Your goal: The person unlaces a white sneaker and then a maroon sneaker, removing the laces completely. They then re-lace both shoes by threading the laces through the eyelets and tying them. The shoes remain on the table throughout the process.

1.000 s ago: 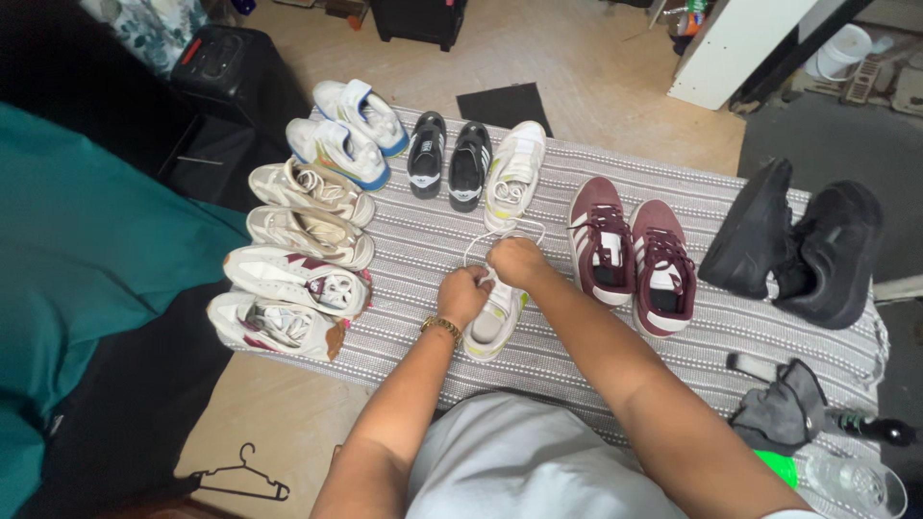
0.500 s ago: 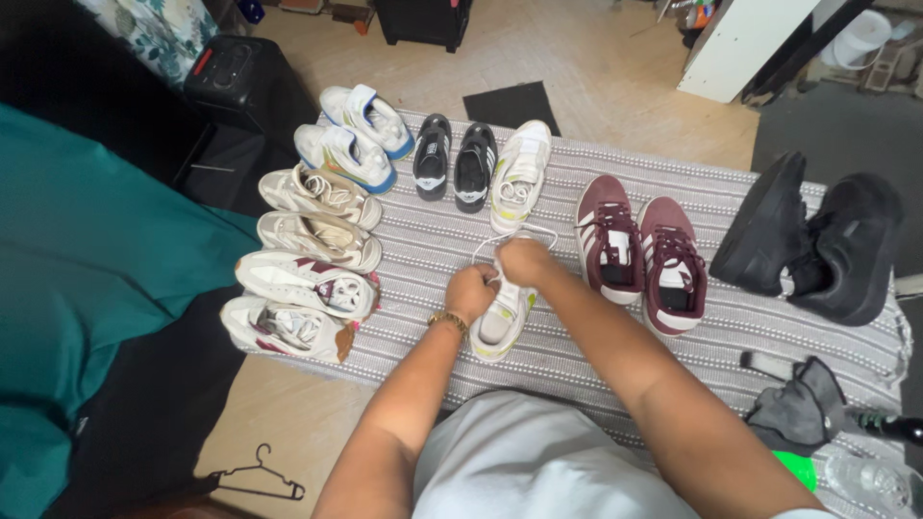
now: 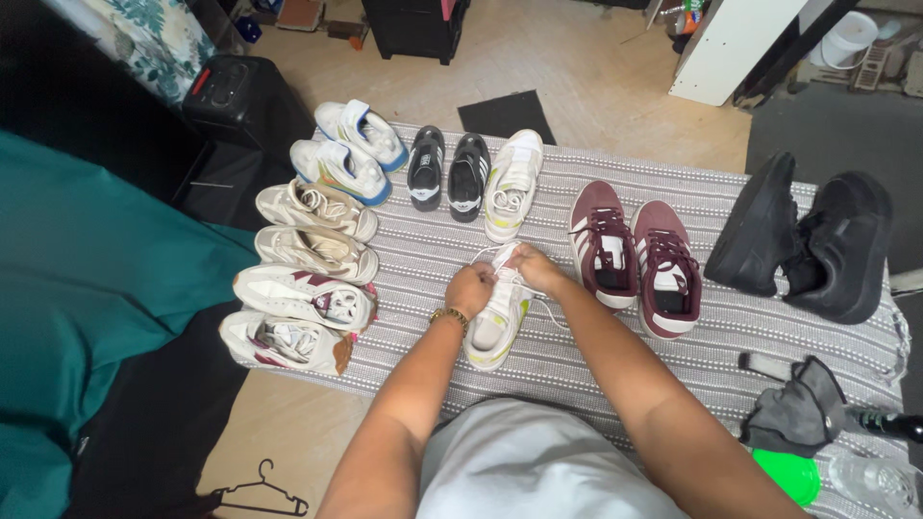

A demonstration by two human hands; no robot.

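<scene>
On the striped rug (image 3: 615,356), near centre, lies a white sneaker with yellow-green trim (image 3: 497,322), toe toward the person. Left hand (image 3: 470,288) has its grip closed on the laces at the tongue; right hand (image 3: 535,269) pinches the lace ends, fingers closed. Risks, as a judgement: uneven pull could leave the laces lopsided or slip an end out of an eyelet; the sneaker could slide on the rug since nothing pins it. The matching sneaker (image 3: 511,185) sits just beyond, the maroon pair (image 3: 633,255) close right, so a tug could knock them. Containers: clear bottle with green cap (image 3: 846,478) near right, contents unclear; white bucket (image 3: 850,38) far right, inside not visible.
</scene>
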